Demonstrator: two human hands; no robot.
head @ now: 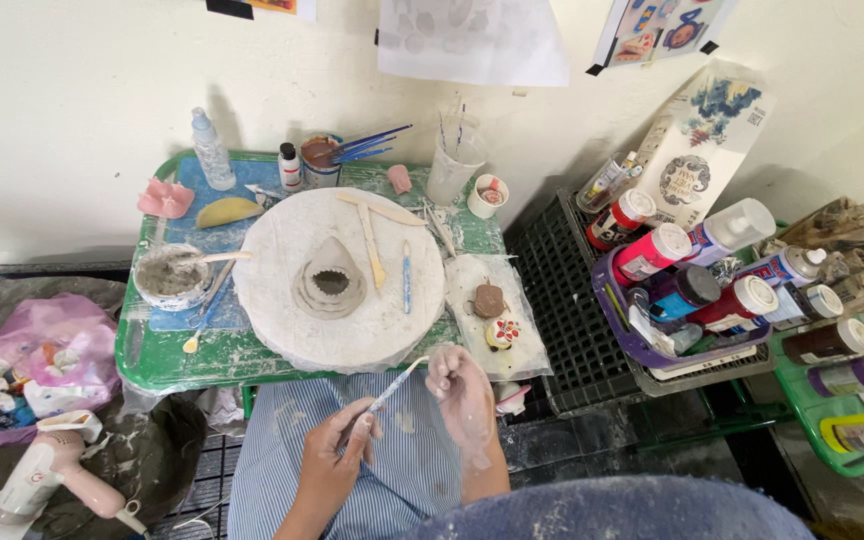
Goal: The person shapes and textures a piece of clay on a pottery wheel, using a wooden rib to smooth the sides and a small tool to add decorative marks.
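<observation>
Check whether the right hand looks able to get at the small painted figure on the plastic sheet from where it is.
Probably yes. The right hand sits just below the small painted figure, with nothing between them. Only its fingertips touch the tool that the left hand grips.

Bright and even throughout, daylight-soft, seemingly from upper left. Soft shadows behind the bottle [211, 148] and cup [453, 160] on the pale wall [72, 90]. Mild wide-angle bending at edges. Sharp centre; slightly blurred blue fabric [612, 510] at bottom.
</observation>
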